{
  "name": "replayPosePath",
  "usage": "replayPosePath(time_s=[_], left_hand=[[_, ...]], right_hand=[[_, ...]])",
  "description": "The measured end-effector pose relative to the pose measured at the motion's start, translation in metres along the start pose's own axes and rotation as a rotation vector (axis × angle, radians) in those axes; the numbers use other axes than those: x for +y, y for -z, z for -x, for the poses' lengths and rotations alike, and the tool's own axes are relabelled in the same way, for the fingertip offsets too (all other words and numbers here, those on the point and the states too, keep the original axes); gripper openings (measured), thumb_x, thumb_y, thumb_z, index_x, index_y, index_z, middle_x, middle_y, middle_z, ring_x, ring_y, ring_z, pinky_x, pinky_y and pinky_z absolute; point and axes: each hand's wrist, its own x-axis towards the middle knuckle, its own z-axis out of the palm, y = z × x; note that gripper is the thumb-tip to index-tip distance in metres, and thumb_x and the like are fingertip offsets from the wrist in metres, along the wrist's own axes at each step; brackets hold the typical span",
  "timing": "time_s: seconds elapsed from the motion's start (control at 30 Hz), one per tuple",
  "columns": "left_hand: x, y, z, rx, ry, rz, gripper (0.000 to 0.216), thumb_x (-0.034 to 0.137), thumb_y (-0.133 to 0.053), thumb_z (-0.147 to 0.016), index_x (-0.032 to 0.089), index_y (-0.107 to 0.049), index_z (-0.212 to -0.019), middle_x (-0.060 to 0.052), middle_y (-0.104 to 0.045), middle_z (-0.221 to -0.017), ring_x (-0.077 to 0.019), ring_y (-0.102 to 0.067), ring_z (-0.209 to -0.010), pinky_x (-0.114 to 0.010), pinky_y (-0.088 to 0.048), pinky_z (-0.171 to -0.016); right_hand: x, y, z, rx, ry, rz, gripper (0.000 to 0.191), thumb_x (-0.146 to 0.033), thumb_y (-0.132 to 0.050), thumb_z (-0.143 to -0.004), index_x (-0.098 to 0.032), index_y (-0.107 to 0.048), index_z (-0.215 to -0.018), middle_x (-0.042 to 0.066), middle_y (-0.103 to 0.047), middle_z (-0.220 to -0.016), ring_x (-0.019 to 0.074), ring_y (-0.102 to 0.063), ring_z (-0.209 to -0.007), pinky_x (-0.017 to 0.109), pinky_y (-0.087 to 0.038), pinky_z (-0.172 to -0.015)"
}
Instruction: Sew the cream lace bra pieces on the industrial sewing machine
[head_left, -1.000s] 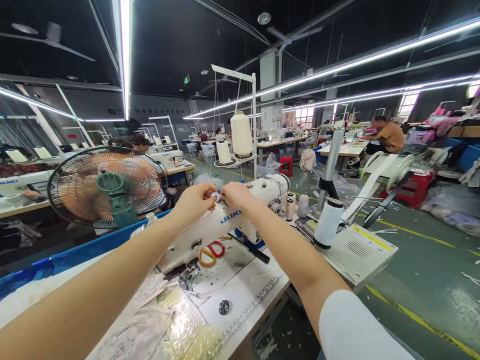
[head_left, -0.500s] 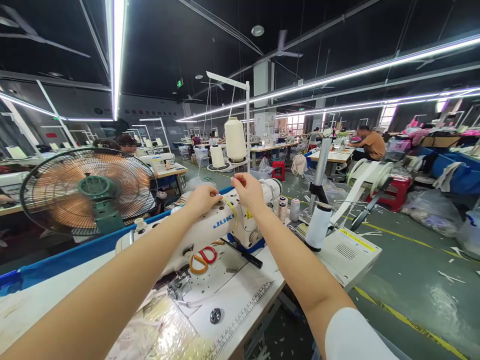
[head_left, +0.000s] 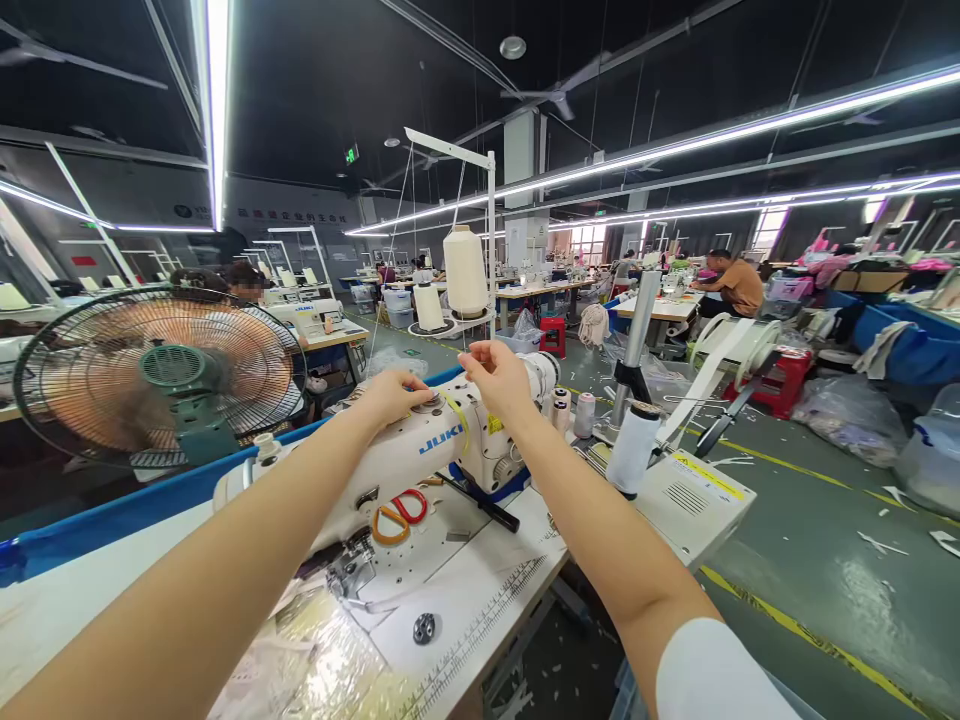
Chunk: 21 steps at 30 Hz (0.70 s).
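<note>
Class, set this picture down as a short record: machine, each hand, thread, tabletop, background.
Machine: white sewing machine marked JUKI
Left hand: on top of the machine, fingertips at a round disc; grip unclear
Right hand: raised over the machine, thumb and fingertips close together; whether they hold thread is too small to tell
Thread: large cream cone and smaller cone, on a stand behind the machine
Tabletop: scissors with red and orange handles; small black part
Background: large fan, left; seated person in an orange top, right

Left hand (head_left: 394, 402) and right hand (head_left: 501, 380) now parted — yellow strip (head_left: 458, 412) plainly showing between them, right hand higher
</note>
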Motion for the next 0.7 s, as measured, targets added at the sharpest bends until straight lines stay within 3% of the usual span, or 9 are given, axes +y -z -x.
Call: replayPosePath(time_s=[0.23, 0.3, 0.37, 0.47, 0.57, 0.63, 0.7], left_hand=[[0.002, 0.007, -0.003, 0.024, -0.1, -0.214, 0.012, 0.032, -0.071, -0.065, 0.02, -0.071, -0.062, -0.003, -0.061, -0.058, -0.0211, -0.057, -0.059, -0.028, -0.039, -0.054], [0.006, 0.006, 0.004, 0.09, -0.161, -0.265, 0.014, 0.032, -0.072, -0.065, 0.019, -0.073, -0.07, -0.009, -0.068, -0.078, -0.0302, -0.061, -0.081, -0.034, -0.045, -0.068], [0.01, 0.004, 0.017, 0.151, -0.277, -0.288, 0.026, 0.03, -0.07, -0.067, 0.018, -0.073, -0.09, -0.014, -0.067, -0.104, -0.036, -0.055, -0.106, -0.041, -0.043, -0.088], [0.013, -0.001, 0.042, 0.123, -0.499, -0.267, 0.04, 0.026, -0.06, -0.074, 0.02, -0.065, -0.114, -0.009, -0.064, -0.118, -0.0282, -0.052, -0.115, -0.04, -0.037, -0.101], [0.011, -0.004, 0.058, 0.105, -0.656, -0.177, 0.038, 0.029, -0.047, -0.082, 0.02, -0.062, -0.116, -0.006, -0.068, -0.109, -0.022, -0.06, -0.101, -0.037, -0.044, -0.094], [0.008, -0.001, 0.06, 0.12, -0.667, -0.132, 0.041, 0.032, -0.042, -0.086, 0.017, -0.059, -0.121, -0.008, -0.068, -0.109, -0.02, -0.062, -0.095, -0.033, -0.048, -0.087], [0.004, 0.006, 0.056, 0.073, -0.618, -0.276, 0.043, 0.028, -0.037, -0.088, 0.015, -0.057, -0.123, -0.009, -0.065, -0.11, -0.0176, -0.062, -0.092, -0.028, -0.05, -0.081]], right_hand=[[-0.006, 0.001, -0.002, -0.066, -0.061, 0.0, 0.029, -0.034, -0.063, -0.079, -0.017, -0.056, -0.101, 0.001, -0.063, -0.085, 0.0142, -0.059, -0.072, 0.032, -0.049, -0.077], [-0.009, 0.003, -0.001, -0.122, -0.104, 0.005, 0.036, -0.031, -0.067, -0.077, -0.016, -0.054, -0.107, -0.001, -0.062, -0.078, 0.0142, -0.059, -0.067, 0.033, -0.048, -0.076], [-0.011, 0.005, 0.002, -0.199, -0.168, 0.005, 0.046, -0.026, -0.072, -0.071, -0.013, -0.052, -0.111, -0.004, -0.06, -0.067, 0.0145, -0.058, -0.061, 0.033, -0.048, -0.073], [-0.014, 0.006, 0.011, -0.338, -0.279, -0.041, 0.047, -0.024, -0.075, -0.069, -0.012, -0.051, -0.109, -0.005, -0.059, -0.061, 0.0128, -0.057, -0.054, 0.03, -0.048, -0.066], [-0.018, 0.005, 0.018, -0.489, -0.337, -0.125, 0.025, -0.027, -0.066, -0.079, -0.014, -0.055, -0.098, -0.002, -0.063, -0.068, 0.008, -0.055, -0.052, 0.024, -0.048, -0.063], [-0.019, 0.006, 0.018, -0.564, -0.334, -0.153, 0.018, -0.033, -0.057, -0.085, -0.015, -0.057, -0.09, -0.001, -0.063, -0.071, 0.0068, -0.054, -0.053, 0.024, -0.048, -0.063], [-0.016, 0.009, 0.014, -0.609, -0.301, -0.14, 0.024, -0.04, -0.056, -0.085, -0.016, -0.058, -0.082, -0.001, -0.061, -0.069, 0.0075, -0.053, -0.055, 0.023, -0.046, -0.063]])
